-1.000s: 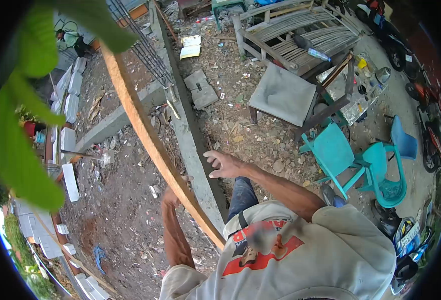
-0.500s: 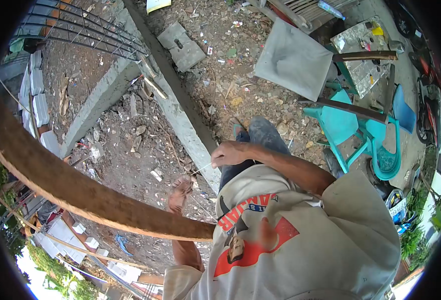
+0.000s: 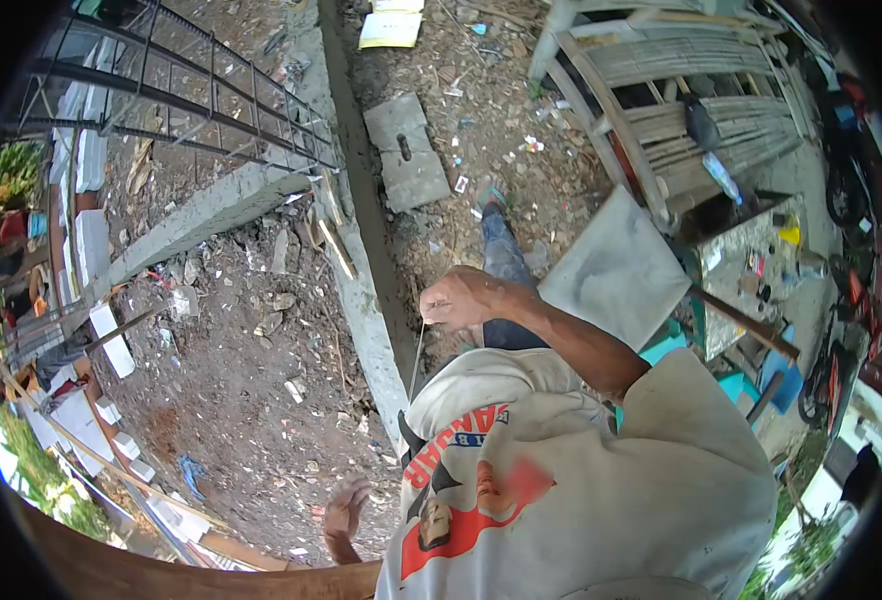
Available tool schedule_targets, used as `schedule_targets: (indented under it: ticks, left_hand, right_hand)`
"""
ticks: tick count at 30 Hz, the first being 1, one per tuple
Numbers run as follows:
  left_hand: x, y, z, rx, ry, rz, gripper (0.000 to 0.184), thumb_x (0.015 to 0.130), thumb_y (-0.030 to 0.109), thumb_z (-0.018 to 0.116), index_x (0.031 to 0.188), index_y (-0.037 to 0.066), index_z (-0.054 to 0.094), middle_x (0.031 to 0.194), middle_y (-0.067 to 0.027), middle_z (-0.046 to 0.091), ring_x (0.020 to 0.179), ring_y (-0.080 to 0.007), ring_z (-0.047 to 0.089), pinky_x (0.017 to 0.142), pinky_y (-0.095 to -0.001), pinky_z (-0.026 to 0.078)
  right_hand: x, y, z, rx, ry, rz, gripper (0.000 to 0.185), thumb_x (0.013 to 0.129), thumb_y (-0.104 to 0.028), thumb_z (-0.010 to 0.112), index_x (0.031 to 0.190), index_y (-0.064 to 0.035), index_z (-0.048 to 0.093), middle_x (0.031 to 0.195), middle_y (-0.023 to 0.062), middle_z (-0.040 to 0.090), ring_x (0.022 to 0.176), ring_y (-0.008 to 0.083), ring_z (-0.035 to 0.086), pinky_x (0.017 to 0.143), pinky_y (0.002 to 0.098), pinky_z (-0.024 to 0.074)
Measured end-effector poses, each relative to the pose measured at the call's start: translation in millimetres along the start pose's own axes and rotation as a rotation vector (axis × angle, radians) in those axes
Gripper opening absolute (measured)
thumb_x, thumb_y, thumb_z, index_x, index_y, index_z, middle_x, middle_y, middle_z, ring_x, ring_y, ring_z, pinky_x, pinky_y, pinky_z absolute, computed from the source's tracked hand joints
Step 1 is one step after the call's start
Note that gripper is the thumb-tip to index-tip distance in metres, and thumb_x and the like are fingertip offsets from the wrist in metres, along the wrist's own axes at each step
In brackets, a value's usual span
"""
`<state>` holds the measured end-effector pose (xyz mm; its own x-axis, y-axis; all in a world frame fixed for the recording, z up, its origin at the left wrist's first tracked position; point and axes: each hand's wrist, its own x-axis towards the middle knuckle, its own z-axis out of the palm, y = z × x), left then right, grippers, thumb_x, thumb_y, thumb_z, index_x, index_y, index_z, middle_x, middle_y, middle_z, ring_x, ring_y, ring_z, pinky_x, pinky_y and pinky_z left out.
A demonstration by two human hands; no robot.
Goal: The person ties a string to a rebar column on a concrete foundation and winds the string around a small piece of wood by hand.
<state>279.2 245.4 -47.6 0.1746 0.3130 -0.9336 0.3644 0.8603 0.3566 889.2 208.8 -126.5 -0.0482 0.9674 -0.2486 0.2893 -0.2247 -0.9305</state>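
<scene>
My right hand [image 3: 458, 298] is closed in a pinch over the edge of the concrete beam [image 3: 366, 325]. From its fingers a thin pale cord or wire [image 3: 418, 362] runs down toward my shirt; its far end is hidden. My left hand [image 3: 346, 505] hangs lower left above the dirt, fingers apart, with nothing visible in it. Just below that hand, a brown wooden-looking length [image 3: 211, 582], curved by the lens, crosses the bottom of the view and covers part of my forearm.
A steel rebar cage [image 3: 186, 95] rests at the upper left by the concrete beams. A concrete slab [image 3: 406, 155] with a slot lies on littered ground. To the right are a grey tilted board [image 3: 621, 285], a bamboo bench [image 3: 681, 80] and a blue chair [image 3: 783, 372].
My hands have moved apart; the left dropped lower and no longer has the cord stretched from it to the right. The brown length has shifted to the bottom edge as the view turned.
</scene>
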Motion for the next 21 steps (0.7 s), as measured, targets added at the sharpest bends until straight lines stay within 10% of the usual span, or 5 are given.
schedule_targets:
  ticks: [7,21]
  left_hand:
    - [3,63,170,-0.047,0.329,-0.222,0.027,0.102,0.033,0.064,0.108,0.009,0.075,0.118,-0.0121,0.072,0.105,-0.0278,0.07,0.092,-0.0425,0.054]
    - [184,434,512,1.028,-0.007,0.122,0.036,0.101,0.032,0.055,0.093,0.005,0.076,0.091,-0.0167,0.077,0.092,-0.0369,0.074,0.081,-0.0475,0.058]
  right_hand:
    - [106,24,-203,0.015,0.087,-0.113,0.022,0.097,-0.026,0.065,0.102,-0.0073,0.075,0.094,0.0156,0.076,0.087,0.036,0.074,0.08,0.0443,0.0567]
    - [269,15,-489,-0.22,0.257,-0.266,0.02,0.097,-0.025,0.069,0.098,-0.0055,0.073,0.089,0.0197,0.073,0.084,0.0413,0.072,0.074,0.0503,0.0553]
